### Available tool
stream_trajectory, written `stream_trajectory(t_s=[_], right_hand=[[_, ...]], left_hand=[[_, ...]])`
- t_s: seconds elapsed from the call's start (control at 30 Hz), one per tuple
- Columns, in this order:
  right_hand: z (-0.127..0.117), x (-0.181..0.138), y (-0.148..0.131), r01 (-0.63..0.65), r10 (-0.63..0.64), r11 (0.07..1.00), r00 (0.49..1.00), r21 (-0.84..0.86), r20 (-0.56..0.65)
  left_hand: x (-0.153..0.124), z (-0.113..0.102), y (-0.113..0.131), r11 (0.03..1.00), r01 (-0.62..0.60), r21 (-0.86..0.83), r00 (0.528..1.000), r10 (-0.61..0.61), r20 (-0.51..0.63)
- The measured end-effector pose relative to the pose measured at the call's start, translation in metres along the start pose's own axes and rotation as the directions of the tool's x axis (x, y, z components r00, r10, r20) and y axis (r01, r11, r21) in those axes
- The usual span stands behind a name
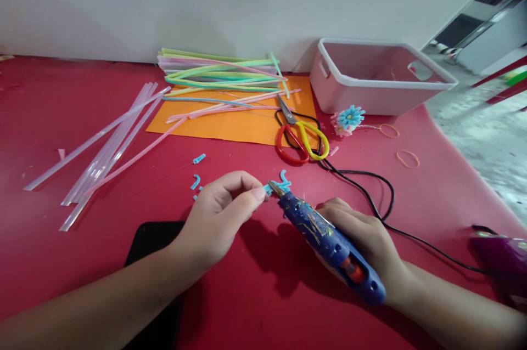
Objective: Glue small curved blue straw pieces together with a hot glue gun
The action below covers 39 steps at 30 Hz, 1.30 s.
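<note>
My right hand (358,232) is wrapped round a blue hot glue gun (321,232), whose metal nozzle points up and left. Between the thumb and fingertips of my left hand (228,210) is a short piece of light blue pipe cleaner (267,189). The nozzle meets or nearly meets that piece; I cannot tell which. Just behind the nozzle lies another bent blue piece (284,176). Several blue cut bits (196,181) rest on the red table (242,317) left of my hands, along with a small blue piece on a thin wire (199,158).
Red-and-yellow scissors (302,139) lie on an orange sheet (234,128) near bundled pipe cleaners (218,73). Clear glue sticks (111,147) are at left. A pink bin (370,92), a blue fuzzy flower (351,117) and a black cord (420,240) are at right. A dark flat object (154,237) sits under my left forearm.
</note>
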State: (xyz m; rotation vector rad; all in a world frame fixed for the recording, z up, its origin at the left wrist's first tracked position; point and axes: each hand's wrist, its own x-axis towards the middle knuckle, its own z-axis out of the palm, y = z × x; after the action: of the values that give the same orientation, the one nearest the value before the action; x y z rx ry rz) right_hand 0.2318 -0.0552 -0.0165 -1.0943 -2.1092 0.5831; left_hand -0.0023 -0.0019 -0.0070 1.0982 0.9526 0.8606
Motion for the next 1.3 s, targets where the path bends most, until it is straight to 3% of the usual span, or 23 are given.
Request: stream_trajectory(t_s=[1.3], right_hand=[[-0.0005, 0.0051, -0.003, 0.029, -0.028, 0.999, 0.999, 0.03, -0.024]], left_hand=[[-0.001, 0.0009, 0.0017, 0.998, 0.022, 0.064, 1.0, -0.022, 0.005]])
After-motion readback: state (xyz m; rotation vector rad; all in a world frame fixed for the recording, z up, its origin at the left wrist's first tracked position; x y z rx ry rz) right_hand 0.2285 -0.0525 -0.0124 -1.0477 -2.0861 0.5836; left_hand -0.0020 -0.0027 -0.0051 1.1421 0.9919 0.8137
